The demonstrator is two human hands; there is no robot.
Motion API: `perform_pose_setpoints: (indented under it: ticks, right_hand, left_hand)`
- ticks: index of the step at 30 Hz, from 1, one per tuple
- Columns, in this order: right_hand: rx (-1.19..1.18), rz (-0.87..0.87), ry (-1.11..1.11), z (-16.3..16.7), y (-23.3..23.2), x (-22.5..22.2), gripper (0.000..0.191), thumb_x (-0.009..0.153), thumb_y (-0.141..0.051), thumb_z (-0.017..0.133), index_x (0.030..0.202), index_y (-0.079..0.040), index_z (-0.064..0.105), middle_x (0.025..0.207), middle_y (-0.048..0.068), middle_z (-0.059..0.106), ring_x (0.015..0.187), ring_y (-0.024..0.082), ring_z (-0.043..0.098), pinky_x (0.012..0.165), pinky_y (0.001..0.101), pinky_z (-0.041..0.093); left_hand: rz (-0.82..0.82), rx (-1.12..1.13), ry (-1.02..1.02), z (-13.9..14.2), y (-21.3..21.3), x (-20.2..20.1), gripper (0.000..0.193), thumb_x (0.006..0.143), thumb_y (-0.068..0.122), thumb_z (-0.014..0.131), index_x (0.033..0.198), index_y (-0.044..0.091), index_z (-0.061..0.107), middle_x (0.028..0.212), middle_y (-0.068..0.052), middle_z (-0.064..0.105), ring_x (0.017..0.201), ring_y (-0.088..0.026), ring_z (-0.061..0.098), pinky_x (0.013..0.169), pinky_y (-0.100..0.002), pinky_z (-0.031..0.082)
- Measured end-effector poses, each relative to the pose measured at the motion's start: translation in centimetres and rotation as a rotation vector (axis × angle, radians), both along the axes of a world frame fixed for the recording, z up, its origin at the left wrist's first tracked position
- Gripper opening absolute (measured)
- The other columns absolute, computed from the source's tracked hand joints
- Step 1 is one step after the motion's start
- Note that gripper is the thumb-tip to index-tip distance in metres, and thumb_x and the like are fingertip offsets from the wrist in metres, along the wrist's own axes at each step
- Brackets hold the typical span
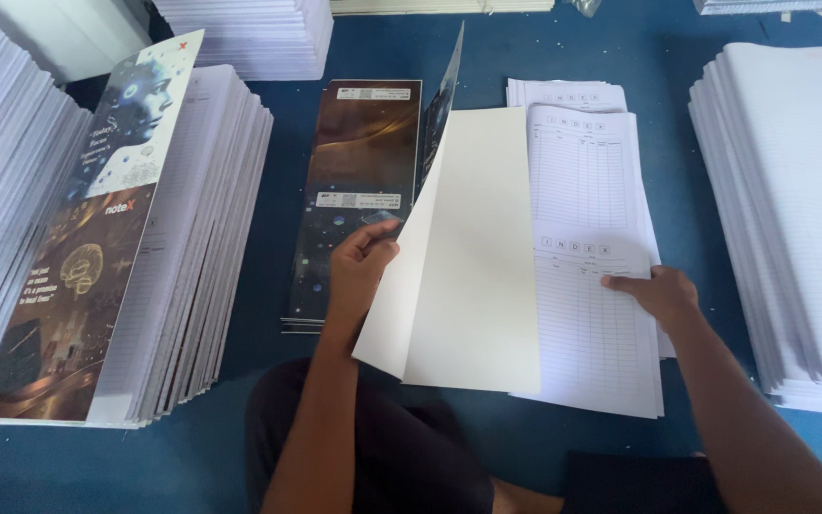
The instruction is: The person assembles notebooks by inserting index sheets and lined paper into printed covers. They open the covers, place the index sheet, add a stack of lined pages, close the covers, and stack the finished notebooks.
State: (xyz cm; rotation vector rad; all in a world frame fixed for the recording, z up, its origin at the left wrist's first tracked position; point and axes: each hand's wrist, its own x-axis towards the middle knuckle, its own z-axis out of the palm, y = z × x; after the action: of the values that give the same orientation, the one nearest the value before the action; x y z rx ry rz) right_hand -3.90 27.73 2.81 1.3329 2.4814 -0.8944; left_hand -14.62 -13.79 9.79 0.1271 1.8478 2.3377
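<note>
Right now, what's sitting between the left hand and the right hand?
In the head view, a lifted cover sheet, its blank cream side up, lies between the left hand and the right hand, which rests on the ruled index pages.

A deep blue is shown by the floor (pixel 677 171), on which everything is laid. The lifted cover sheet (pixel 473 257) is seen as plain cream on its inner face, while the stack of covers (pixel 359 190) toward the middle is printed in dark brown and black with golden swirls and pale specks, and the cover (pixel 88 238) topping the stack at the left edge is patterned in pale blue above and dark brown with gold below. The index sheets (pixel 587 286) are white, ruled with fine grey lines in a table pattern, and the paper stacks (pixel 801 209) at the right edge are plain white.
</note>
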Motion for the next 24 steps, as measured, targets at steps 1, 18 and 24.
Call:
perform_pose_setpoints:
  ticks: [1, 18, 24]
  right_hand:
    - [-0.013, -0.002, 0.005, 0.1, 0.0, 0.1, 0.066, 0.076, -0.043, 0.089, 0.118, 0.005, 0.070, 0.102, 0.024, 0.077, 0.089, 0.033, 0.078, 0.086, 0.0399, 0.060]
    - [-0.159, -0.102, 0.168, 2.3, -2.0, 0.4, 0.064, 0.078, -0.024, 0.088, 0.124, 0.012, 0.062, 0.107, 0.030, 0.074, 0.088, 0.037, 0.077, 0.085, 0.0435, 0.062]
    - [-0.235, -0.220, 0.234, 2.7, -1.8, -0.2, 0.078, 0.079, -0.024, 0.088, 0.136, 0.012, 0.048, 0.115, 0.034, 0.069, 0.097, 0.040, 0.074, 0.087, 0.0454, 0.061]
  left_hand:
    - [-0.002, 0.014, -0.012, 0.1, 0.0, 0.1, 0.034, 0.088, -0.001, 0.066, 0.121, -0.005, 0.070, 0.081, -0.003, 0.070, 0.062, -0.003, 0.058, 0.055, -0.018, 0.044]
    - [-0.021, 0.007, 0.021, -0.8, 0.0, -0.3, 0.033, 0.089, 0.000, 0.066, 0.122, -0.006, 0.070, 0.076, 0.001, 0.067, 0.058, -0.001, 0.053, 0.052, -0.017, 0.041]
    - [-0.011, 0.016, 0.003, -0.2, -0.2, 0.1, 0.033, 0.089, 0.000, 0.065, 0.121, -0.006, 0.070, 0.077, -0.001, 0.068, 0.060, -0.002, 0.056, 0.054, -0.018, 0.043]
